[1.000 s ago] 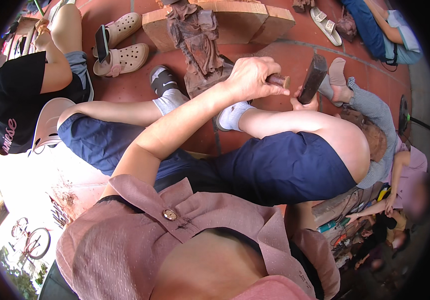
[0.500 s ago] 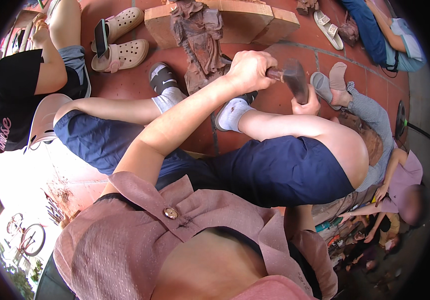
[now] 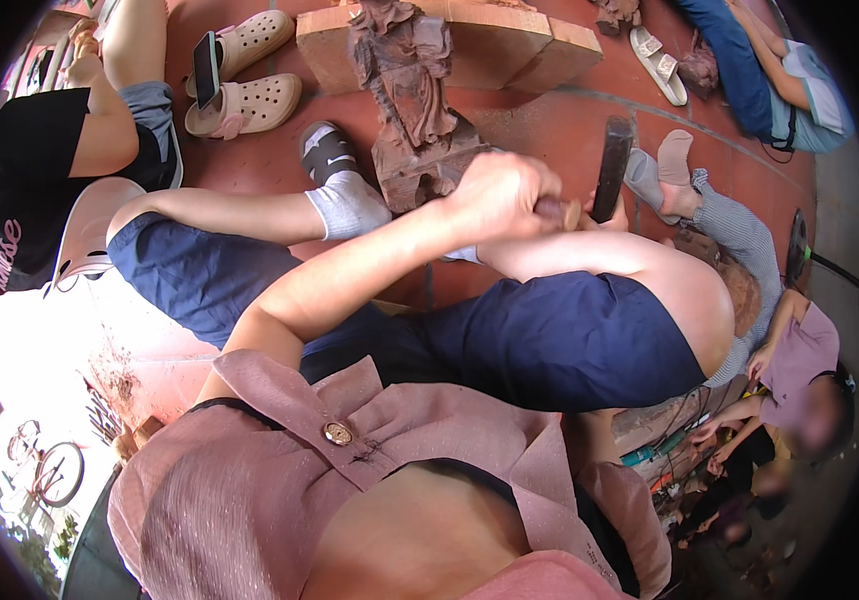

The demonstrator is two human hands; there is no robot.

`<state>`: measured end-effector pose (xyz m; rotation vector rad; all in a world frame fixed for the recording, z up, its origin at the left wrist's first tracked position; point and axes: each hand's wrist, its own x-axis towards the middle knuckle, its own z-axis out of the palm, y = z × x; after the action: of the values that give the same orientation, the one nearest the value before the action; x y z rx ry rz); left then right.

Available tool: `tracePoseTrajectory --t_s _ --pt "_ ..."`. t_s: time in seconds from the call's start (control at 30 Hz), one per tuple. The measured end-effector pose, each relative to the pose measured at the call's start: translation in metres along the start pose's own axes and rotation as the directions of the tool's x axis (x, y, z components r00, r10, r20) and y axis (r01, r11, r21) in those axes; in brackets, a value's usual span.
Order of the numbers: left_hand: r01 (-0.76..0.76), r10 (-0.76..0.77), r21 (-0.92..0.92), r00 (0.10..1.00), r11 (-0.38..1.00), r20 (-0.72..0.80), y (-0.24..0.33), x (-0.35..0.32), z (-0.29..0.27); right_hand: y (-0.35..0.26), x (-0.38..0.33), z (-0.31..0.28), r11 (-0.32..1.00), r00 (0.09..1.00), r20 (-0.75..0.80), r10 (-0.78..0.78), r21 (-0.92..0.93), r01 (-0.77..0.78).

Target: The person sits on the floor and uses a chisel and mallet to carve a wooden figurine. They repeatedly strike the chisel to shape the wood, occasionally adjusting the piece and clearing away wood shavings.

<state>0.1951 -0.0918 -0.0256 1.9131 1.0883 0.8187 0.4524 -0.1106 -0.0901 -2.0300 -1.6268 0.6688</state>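
My left hand (image 3: 512, 192) is closed round a short wooden-handled tool (image 3: 568, 213), apparently a chisel; its pale round butt points right and its blade is hidden. Just right of it rises the dark metal head of a hammer (image 3: 614, 165), nearly upright. My right hand (image 3: 618, 214) is closed at the hammer's lower end, partly hidden behind my raised right knee, and the handle does not show. Beyond my left hand stands a reddish-brown carved wooden figure (image 3: 405, 75) with draped robes, on a rough block base (image 3: 425, 165), close to my left foot.
A thick pale wooden slab (image 3: 510, 45) lies behind the figure on red floor tiles (image 3: 525, 120). Beige clogs (image 3: 250, 105), one with a phone (image 3: 207, 70) propped in it, sit at far left. A person in black (image 3: 35, 180) sits left; other people work at right near a fan (image 3: 800, 245).
My left hand and the chisel have moved down and slightly right. The hammer head has swung more upright and stands further right. The figure's base shows more fully now.
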Motion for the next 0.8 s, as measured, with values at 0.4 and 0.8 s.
tracePoseTrajectory --t_s 0.4,0.8 --pt "0.259 -0.351 0.416 0.922 0.872 0.162 -0.076 -0.064 -0.084 -0.063 -0.029 0.136 0.456 0.256 0.965 -0.066 -0.199 0.868" --pt "0.112 -0.306 -0.657 0.933 0.745 -0.188 -0.029 -0.022 -0.176 -0.092 -0.023 0.168 0.222 0.088 0.976 0.197 -0.132 0.966"
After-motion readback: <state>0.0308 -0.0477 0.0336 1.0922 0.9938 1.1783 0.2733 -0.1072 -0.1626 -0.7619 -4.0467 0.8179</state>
